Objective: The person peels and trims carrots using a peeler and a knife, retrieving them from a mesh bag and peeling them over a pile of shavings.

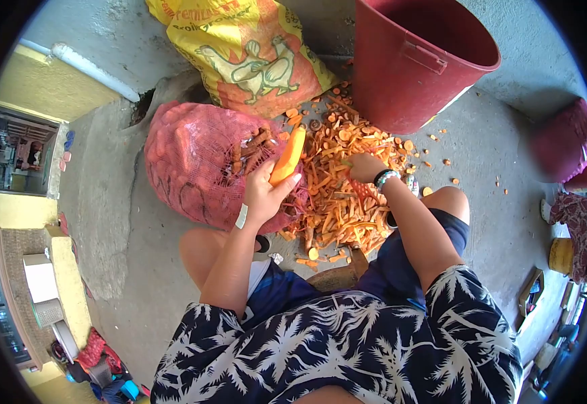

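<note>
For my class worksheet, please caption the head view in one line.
Left hand holding a peeled carrot beside a red mesh sack, right hand at a pile of carrot peelings.

Pretty tight up front tbh. Left hand [268, 188] has the mesh bag [185, 161] bulging on its left and the yellow sack [246, 60] ahead. For the right hand [366, 168], the bucket [401, 74] walls off straight ahead, and the right knee [453, 202] crowds the forearm. Gap between the hands is open, above the peels [354, 215]. Widest free floor [495, 229] is right of the knee, only scattered scraps [447, 161] there.
</note>
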A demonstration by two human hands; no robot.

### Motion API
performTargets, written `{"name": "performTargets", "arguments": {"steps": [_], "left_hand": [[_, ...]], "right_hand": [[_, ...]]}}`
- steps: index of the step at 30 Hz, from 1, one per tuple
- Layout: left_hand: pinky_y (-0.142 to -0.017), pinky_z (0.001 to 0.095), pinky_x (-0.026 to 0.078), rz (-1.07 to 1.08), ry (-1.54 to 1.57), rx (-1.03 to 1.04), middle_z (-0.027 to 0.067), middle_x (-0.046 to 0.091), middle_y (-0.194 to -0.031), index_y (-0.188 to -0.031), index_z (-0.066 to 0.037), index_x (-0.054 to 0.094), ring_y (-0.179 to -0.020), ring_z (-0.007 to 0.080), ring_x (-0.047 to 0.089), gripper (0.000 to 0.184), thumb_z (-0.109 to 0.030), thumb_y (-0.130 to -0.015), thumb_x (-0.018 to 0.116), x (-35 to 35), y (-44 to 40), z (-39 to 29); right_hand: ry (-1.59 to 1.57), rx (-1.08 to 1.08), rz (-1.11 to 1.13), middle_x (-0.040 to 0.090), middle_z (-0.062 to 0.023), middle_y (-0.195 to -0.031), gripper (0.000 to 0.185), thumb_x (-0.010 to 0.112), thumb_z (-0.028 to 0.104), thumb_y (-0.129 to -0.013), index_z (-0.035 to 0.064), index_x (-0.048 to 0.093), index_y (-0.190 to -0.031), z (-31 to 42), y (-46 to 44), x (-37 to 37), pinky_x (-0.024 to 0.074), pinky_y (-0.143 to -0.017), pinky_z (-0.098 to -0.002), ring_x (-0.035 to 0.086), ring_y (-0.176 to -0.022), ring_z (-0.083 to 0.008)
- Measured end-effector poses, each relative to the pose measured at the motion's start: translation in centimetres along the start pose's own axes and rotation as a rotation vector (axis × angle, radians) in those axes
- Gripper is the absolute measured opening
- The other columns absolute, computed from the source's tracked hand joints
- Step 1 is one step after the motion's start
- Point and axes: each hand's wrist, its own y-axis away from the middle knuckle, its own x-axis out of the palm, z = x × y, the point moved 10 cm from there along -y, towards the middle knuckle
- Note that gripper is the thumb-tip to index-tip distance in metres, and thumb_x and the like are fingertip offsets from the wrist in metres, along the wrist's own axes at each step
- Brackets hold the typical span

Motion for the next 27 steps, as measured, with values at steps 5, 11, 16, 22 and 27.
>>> {"name": "performTargets", "arguments": {"steps": [5,11,16,22,27], "left_hand": [[-0.064,0.0266,0.045,0.023,-0.133,0.052,0.0095,0.061,-0.077,-0.090,0.003,0.058,-0.067,0.0152,0.057,0.024,-0.012,-0.074,0.068,-0.2,0.0,0.9],[-0.061,0.0278,0.046,-0.012,-0.118,0.166,0.0105,0.061,-0.074,-0.089,0.003,0.057,-0.066,0.0160,0.059,0.025,-0.012,-0.073,0.069,-0.4,-0.1,-2.2],[-0.061,0.0273,0.046,0.018,-0.230,0.106,0.0108,0.061,-0.074,-0.087,0.004,0.056,-0.063,0.0161,0.059,0.025,-0.012,-0.073,0.069,-0.9,0.1,-1.2],[-0.060,0.0278,0.046,0.038,-0.235,0.118,0.0124,0.062,-0.075,-0.086,0.005,0.055,-0.065,0.0166,0.060,0.026,-0.012,-0.073,0.070,0.0,-0.2,-1.5],[-0.059,0.0290,0.046,0.000,-0.252,0.173,0.0135,0.061,-0.074,-0.084,0.004,0.056,-0.064,0.0191,0.060,0.026,-0.012,-0.071,0.071,-0.2,0.1,-1.8]], "right_hand": [[-0.602,-0.234,-0.249,0.064,-0.0157,-0.089,0.025,0.057,0.013,-0.077,0.0058,0.060,-0.101,4.0,1.7,-5.4,0.0472,-0.075,-0.0339,0.061,-0.084,-0.0263],[0.116,-0.014,-0.014,0.060,-0.0234,-0.090,0.026,0.054,0.024,-0.078,0.0017,0.058,-0.090,-0.8,-0.4,-0.2,0.0461,-0.075,-0.0417,0.059,-0.087,-0.0341],[-0.549,-0.240,-0.361,0.059,-0.0198,-0.080,0.020,0.056,0.017,-0.080,0.0005,0.056,-0.093,5.1,3.1,-7.6,0.0453,-0.068,-0.0375,0.058,-0.075,-0.0305],[-0.479,-0.545,-0.353,0.053,-0.0174,-0.068,0.025,0.058,0.012,-0.076,-0.0018,0.052,-0.097,9.0,5.8,-8.7,0.0414,-0.061,-0.0361,0.052,-0.064,-0.0287],[-0.413,-0.480,-0.297,0.056,-0.0185,-0.072,0.025,0.058,0.012,-0.074,-0.0005,0.053,-0.096,8.1,4.9,-7.6,0.0427,-0.063,-0.0376,0.056,-0.067,-0.0287]]}}
